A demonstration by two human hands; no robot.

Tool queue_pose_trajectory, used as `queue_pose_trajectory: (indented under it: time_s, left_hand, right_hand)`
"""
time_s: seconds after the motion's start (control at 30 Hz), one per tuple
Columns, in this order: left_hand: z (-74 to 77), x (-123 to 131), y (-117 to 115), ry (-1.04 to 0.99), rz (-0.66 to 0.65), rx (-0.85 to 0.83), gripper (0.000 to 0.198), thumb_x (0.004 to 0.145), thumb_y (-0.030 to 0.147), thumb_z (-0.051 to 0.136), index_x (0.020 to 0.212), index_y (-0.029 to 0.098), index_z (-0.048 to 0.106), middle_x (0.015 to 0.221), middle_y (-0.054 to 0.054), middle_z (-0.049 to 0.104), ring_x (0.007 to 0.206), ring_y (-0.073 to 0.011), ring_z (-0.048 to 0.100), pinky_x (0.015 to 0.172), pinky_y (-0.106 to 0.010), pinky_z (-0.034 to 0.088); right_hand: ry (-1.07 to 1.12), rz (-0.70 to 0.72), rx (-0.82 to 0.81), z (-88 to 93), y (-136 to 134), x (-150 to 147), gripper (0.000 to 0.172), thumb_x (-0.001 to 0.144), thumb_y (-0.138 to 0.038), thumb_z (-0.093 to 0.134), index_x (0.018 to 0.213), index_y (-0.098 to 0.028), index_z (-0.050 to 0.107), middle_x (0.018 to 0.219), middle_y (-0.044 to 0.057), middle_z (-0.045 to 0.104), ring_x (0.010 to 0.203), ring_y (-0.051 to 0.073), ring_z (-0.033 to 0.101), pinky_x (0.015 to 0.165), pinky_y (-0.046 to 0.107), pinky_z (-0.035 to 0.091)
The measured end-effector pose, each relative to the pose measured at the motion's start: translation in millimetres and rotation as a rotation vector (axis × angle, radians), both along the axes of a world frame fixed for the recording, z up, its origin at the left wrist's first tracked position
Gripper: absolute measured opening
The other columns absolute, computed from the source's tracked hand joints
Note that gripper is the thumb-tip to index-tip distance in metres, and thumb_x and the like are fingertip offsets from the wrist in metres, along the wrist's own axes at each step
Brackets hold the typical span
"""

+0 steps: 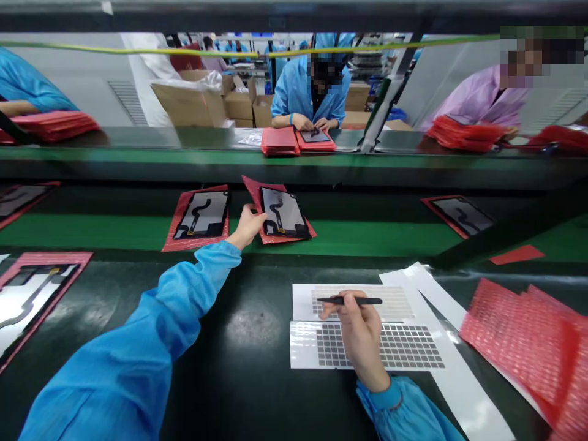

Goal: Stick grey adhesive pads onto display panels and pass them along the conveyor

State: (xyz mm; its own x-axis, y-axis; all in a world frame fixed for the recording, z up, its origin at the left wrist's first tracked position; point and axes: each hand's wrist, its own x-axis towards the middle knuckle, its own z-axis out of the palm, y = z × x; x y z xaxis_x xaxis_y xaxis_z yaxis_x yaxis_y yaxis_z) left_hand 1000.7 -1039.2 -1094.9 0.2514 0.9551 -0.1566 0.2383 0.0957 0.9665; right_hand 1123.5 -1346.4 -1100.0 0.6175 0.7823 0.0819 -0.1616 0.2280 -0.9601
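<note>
My left hand (248,227) reaches out to the green belt, its thumb and fingers closed on the left edge of a screen panel (285,214). That panel shows a white back with a dark curved flex cable and lies on a red bubble bag (254,188). My right hand (361,331) grips black tweezers (374,301), tips pointing left. Under it are white sheets of small grey square stickers (413,346). Another screen panel (206,211) on a red bag lies left of my left hand.
Red bubble bags (519,337) are piled at the right beside white paper strips (463,380). A larger panel (34,300) lies at the near left. A slanted dark post (514,220) crosses the right side. Beyond the belt, a co-worker in blue (312,92) handles a panel.
</note>
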Motion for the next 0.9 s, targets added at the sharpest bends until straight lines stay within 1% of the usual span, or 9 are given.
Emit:
queue_pose_trajectory:
  time_s: [0.13,0.23,0.3,0.37,0.43,0.6,0.73,0.83,0.9]
  left_hand:
    - [15.9,-37,-34,-0.162,0.012,-0.01,0.042,0.098,0.03,0.067,0.137,0.017,0.056,0.119,-0.009,0.067,0.095,-0.0189,0.07,0.081,-0.037,0.062]
    - [29.5,-85,-77,-0.21,-0.033,-0.061,0.075,0.082,0.014,0.075,0.15,0.02,0.042,0.1,-0.003,0.072,0.075,-0.0146,0.07,0.072,-0.03,0.062]
    - [33.7,-118,-111,-0.203,-0.075,-0.127,0.089,0.073,0.014,0.079,0.153,0.02,0.039,0.085,0.001,0.072,0.06,-0.0146,0.068,0.061,-0.029,0.061]
    - [30.5,-147,-143,-0.18,-0.12,-0.214,0.099,0.072,0.022,0.083,0.157,0.023,0.032,0.076,0.002,0.071,0.051,-0.0165,0.066,0.052,-0.029,0.059]
    - [20.4,-166,-169,-0.177,-0.171,-0.321,0.107,0.075,0.032,0.086,0.161,0.028,0.022,0.079,0.001,0.073,0.053,-0.0195,0.069,0.053,-0.032,0.061]
    - [-8.2,-181,-204,-0.132,-0.251,-0.401,0.112,0.084,0.047,0.08,0.163,0.026,0.004,0.095,-0.007,0.077,0.07,-0.0237,0.074,0.068,-0.04,0.065]
    - [-6.6,-188,-213,0.145,-0.293,-0.152,0.093,0.095,0.049,0.065,0.164,0.028,0.007,0.105,-0.008,0.075,0.082,-0.0244,0.075,0.075,-0.042,0.064]
    - [6.8,-191,-216,0.619,-0.246,0.349,0.073,0.094,0.047,0.067,0.157,0.024,0.037,0.115,-0.011,0.072,0.097,-0.03,0.073,0.08,-0.045,0.062]
    - [16.3,-184,-220,0.72,-0.294,0.681,0.054,0.095,0.038,0.068,0.143,0.018,0.053,0.122,-0.013,0.069,0.108,-0.0301,0.069,0.089,-0.044,0.059]
  right_hand:
    - [0.013,-0.013,0.035,7.2,0,16,0.024,0.097,-0.046,0.071,0.098,-0.022,0.067,0.075,0.002,0.081,0.062,0.023,0.079,0.071,0.041,0.064]
    - [0.015,-0.011,0.057,13.3,-3,27,0.022,0.095,-0.045,0.073,0.097,-0.023,0.068,0.076,0.002,0.081,0.063,0.023,0.08,0.068,0.04,0.066]
    - [0.027,-0.014,0.047,15.8,-5,32,0.021,0.095,-0.043,0.075,0.097,-0.023,0.069,0.077,0.002,0.082,0.063,0.022,0.08,0.062,0.035,0.066]
    - [0.035,0.005,0.011,17.3,-7,35,0.021,0.094,-0.042,0.075,0.097,-0.022,0.069,0.077,0.002,0.081,0.063,0.021,0.08,0.057,0.031,0.065]
    - [0.02,0.037,-0.043,18.4,-10,35,0.02,0.095,-0.04,0.075,0.099,-0.022,0.068,0.075,0.002,0.08,0.064,0.021,0.08,0.055,0.03,0.065]
    - [-0.152,0.152,-0.202,22.3,-18,32,0.02,0.098,-0.039,0.071,0.098,-0.02,0.067,0.07,0.003,0.077,0.064,0.021,0.079,0.056,0.03,0.066]
    - [-0.278,0.286,-0.349,20.2,-28,31,0.023,0.1,-0.041,0.069,0.096,-0.019,0.066,0.068,0.004,0.076,0.06,0.018,0.077,0.056,0.027,0.065]
    - [-0.327,0.345,-0.43,13.2,-35,33,0.024,0.1,-0.042,0.067,0.096,-0.018,0.066,0.069,0.005,0.076,0.058,0.017,0.076,0.056,0.026,0.065]
    - [-0.334,0.366,-0.461,8.5,-38,34,0.025,0.101,-0.043,0.066,0.097,-0.019,0.065,0.07,0.005,0.076,0.059,0.017,0.075,0.057,0.026,0.065]
